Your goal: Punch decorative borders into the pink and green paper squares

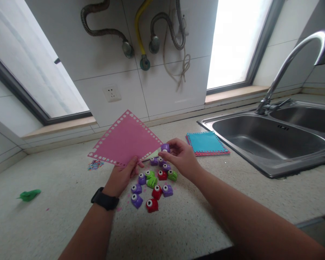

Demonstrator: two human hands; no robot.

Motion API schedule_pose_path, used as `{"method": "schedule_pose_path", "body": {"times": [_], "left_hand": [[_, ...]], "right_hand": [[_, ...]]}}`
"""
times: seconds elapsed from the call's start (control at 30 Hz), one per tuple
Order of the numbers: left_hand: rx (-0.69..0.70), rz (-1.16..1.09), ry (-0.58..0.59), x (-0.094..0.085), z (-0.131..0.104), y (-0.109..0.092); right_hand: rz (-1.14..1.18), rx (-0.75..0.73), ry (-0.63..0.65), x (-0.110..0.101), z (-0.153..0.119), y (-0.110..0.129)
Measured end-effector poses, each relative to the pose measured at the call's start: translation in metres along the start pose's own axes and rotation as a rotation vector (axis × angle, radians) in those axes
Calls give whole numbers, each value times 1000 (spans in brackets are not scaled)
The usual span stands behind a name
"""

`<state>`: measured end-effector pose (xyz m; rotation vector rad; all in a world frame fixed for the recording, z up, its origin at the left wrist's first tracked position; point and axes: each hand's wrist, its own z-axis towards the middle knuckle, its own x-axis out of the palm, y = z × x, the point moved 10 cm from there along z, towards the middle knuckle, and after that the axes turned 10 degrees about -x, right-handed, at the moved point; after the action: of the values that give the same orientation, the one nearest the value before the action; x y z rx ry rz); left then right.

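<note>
Cutouts (pixel 128 112) lined three sides of pink paper (pixel 128 139) the left hand (pixel 124 174) grasped mid-frame, the right hand (pixel 183 158) gripping a purple punch (pixel 165 147) nearby, progress along the lower-right side unclear.

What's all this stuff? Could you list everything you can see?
Counter: one, speckled pale, throughout foreground
Wall: one, white tiled, behind
Sink: one, silver, right
Tap: one, silver, behind sink
Windows: two, bright white, left and right
Hoses: two, grey, upper wall
Yellow pipe: one, yellow, between hoses
Cord: pale, right of pipe
Socket: at least one, white, wall
Pink sheet: one, pink, centre
Pale green paper: one edge, sheet's right corner
Held punch: one, purple, right hand
Purple punches: about seven, purple, counter
Red punches: three, red, counter
Green punches: about three, green, counter
Paper stack: one, blue over pink, beside sink
Scraps: many, multicoloured, left of centre
Unclear item: one, green, far left
Strap: one, black, left forearm
Hands: two, bare, centre; left hand holding sheet
</note>
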<state>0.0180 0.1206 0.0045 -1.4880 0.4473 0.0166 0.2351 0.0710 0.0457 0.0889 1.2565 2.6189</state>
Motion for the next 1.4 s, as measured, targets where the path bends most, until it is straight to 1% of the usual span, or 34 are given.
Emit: {"method": "schedule_pose_path", "body": {"times": [0.17, 0.37, 0.53, 0.6, 0.67, 0.77, 0.83, 0.87, 0.97, 1.1, 1.23, 1.4], "left_hand": [[-3, -2, 23, 1, 0, 2], [-6, 9, 20, -1, 1, 6], [-29, 15, 40, 3, 0, 5], [-39, 20, 50, 5, -1, 5], [-50, 8, 58, 6, -1, 6], [-63, 4, 57, 6, 0, 8], [-54, 35, 56, 6, 0, 8], [-47, 49, 58, 7, 0, 7], [-37, 60, 66, 8, 0, 4], [-37, 59, 64, 8, 0, 4], [-42, 44, 77, 10, 1, 7], [-22, 37, 104, 13, 1, 4]], "right_hand": [[105, 32, 11, 4, 0, -5], [226, 144, 95, 15, 1, -11], [432, 344, 166, 32, -9, -29], [488, 399, 200, 39, -14, -35], [535, 445, 182, 41, -16, -40], [629, 589, 135, 45, -22, -49], [714, 672, 136, 51, -26, -49], [749, 690, 143, 53, -27, -48], [775, 672, 157, 55, -26, -45], [694, 570, 166, 52, -23, -49], [654, 496, 180, 54, -22, -51], [621, 446, 194, 55, -22, -42]]}}
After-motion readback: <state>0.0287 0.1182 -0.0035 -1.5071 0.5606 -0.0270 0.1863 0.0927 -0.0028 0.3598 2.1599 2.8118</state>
